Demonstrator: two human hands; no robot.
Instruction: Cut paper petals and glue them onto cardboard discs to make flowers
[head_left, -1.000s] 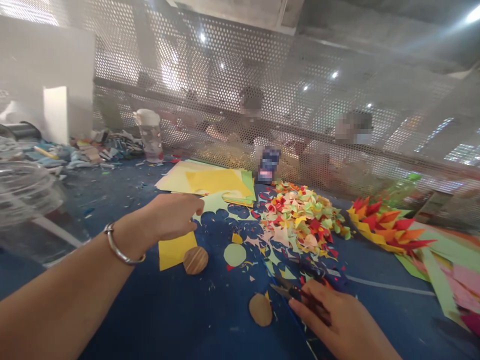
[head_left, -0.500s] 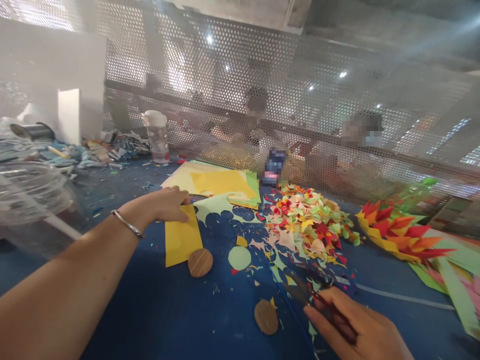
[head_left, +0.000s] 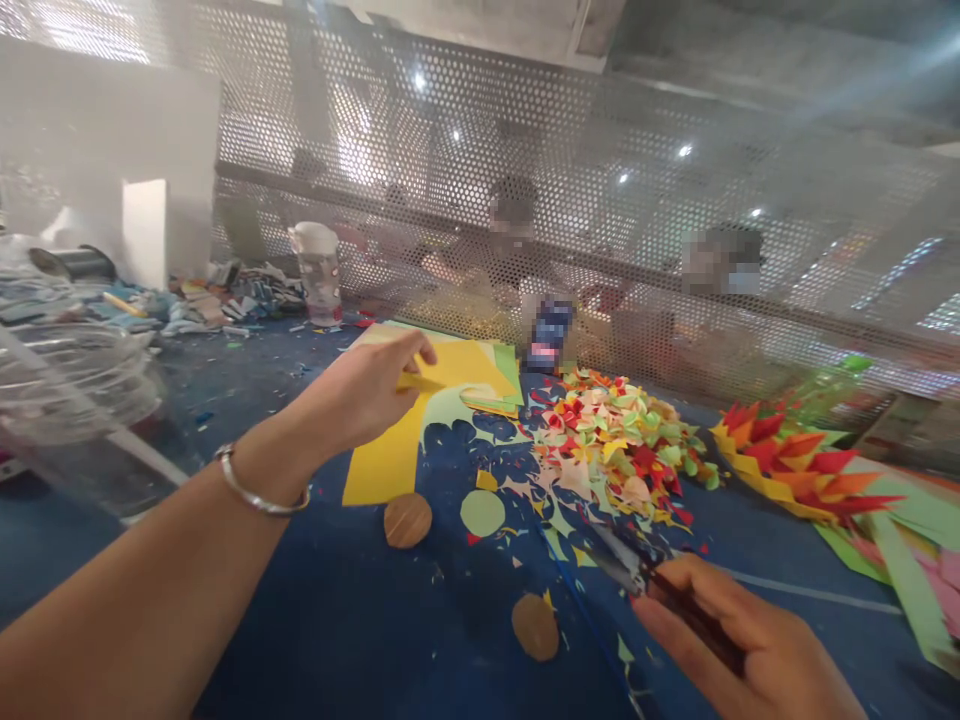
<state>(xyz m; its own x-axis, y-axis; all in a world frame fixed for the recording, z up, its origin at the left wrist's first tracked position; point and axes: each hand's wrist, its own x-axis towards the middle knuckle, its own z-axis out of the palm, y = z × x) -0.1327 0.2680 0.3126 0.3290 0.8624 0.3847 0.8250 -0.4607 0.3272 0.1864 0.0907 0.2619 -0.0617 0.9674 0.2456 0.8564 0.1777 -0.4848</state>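
Observation:
My left hand (head_left: 369, 388), with a silver bangle at the wrist, is over a yellow paper sheet (head_left: 381, 465) and the near edge of a paper stack (head_left: 469, 362). Its thumb and index finger are apart; whether the fingertips touch the paper is hard to tell. A pair of dark-handled scissors (head_left: 626, 570) is gripped in my right hand (head_left: 739, 640), blades slightly parted and pointing up and left. Between the hands lie a wooden disc (head_left: 407, 520), a pale green paper circle (head_left: 483, 513) and a second wooden disc (head_left: 535, 627).
Colourful paper scraps (head_left: 622, 430) are heaped at the centre right, with a folded-paper flower (head_left: 802, 460) beyond. A clear plastic tub (head_left: 82, 400) stands at left, a lidded cup (head_left: 318, 275) behind. A phone (head_left: 550, 335) leans against the perforated screen (head_left: 420, 210); people sit behind it.
My left hand has moved away from me and slightly right, toward the stack. The yellow sheet has shifted a little farther away. The scissors in my right hand now show their blades clearly.

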